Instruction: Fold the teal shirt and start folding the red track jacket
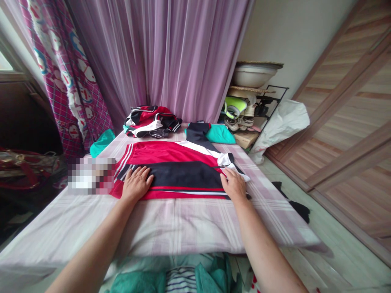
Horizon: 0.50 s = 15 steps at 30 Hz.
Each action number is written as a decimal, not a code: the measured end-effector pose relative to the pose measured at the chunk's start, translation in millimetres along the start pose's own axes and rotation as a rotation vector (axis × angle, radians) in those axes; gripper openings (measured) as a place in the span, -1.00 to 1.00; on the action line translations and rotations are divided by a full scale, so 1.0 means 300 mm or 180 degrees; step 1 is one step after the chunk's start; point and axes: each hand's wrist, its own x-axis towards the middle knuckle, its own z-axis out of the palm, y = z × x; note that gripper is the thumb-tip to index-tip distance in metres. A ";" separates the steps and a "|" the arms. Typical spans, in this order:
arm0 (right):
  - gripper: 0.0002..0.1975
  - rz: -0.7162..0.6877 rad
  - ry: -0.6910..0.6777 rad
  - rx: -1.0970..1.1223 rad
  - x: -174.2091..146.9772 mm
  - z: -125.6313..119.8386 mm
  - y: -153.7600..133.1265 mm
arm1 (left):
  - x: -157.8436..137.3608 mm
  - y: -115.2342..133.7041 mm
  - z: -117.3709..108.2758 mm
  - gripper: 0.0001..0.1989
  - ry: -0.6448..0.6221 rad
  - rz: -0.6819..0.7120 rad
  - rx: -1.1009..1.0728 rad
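Observation:
A red, navy and white tracksuit jacket (159,152) lies spread on the table. Its near navy sleeve (183,175), edged in red and white, is folded across the body along the front. My left hand (137,183) rests flat on the sleeve's striped cuff end, fingers stretched out. On the sleeve's other end, close to the white collar area, my right hand (233,184) lies with its fingers extended. The far navy sleeve (198,136) points away toward the back of the table.
A crumpled heap of similar clothes (151,121) sits at the table's back, with a folded teal garment (222,134) right of it. The plaid tablecloth (177,228) covers the table. A shoe rack (259,101) and a white sack (282,124) stand beyond the right edge.

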 end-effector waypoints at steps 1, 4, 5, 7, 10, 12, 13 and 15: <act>-0.60 -0.0138 -0.0081 0.0048 0.000 0.001 -0.007 | 0.000 0.000 0.000 -0.47 -0.0005 -0.0004 -0.0004; -0.61 0.0080 -0.0320 -0.0098 0.001 -0.007 -0.020 | -0.001 0.000 0.001 -0.46 -0.0042 -0.0018 -0.0012; -0.60 0.0293 -0.0373 -0.0210 0.001 -0.013 -0.019 | -0.001 0.000 0.001 -0.46 -0.0046 -0.0020 -0.0014; -0.57 0.0670 -0.0486 -0.0401 0.002 -0.027 -0.012 | -0.001 0.000 0.003 -0.46 -0.0028 -0.0019 -0.0024; -0.56 0.0966 -0.0611 -0.0496 0.006 -0.044 0.002 | -0.002 0.001 0.005 -0.48 0.0019 -0.0015 -0.0075; -0.57 0.1107 -0.0593 -0.0450 0.008 -0.051 0.012 | -0.004 0.003 0.003 -0.49 0.0029 -0.0018 -0.0112; -0.57 0.1175 -0.0553 -0.0405 0.008 -0.055 0.019 | -0.005 0.005 0.001 -0.48 0.0027 -0.0022 -0.0127; -0.55 0.1371 -0.0409 -0.0339 0.006 -0.066 0.041 | -0.008 0.009 -0.004 -0.47 0.0004 -0.0039 -0.0144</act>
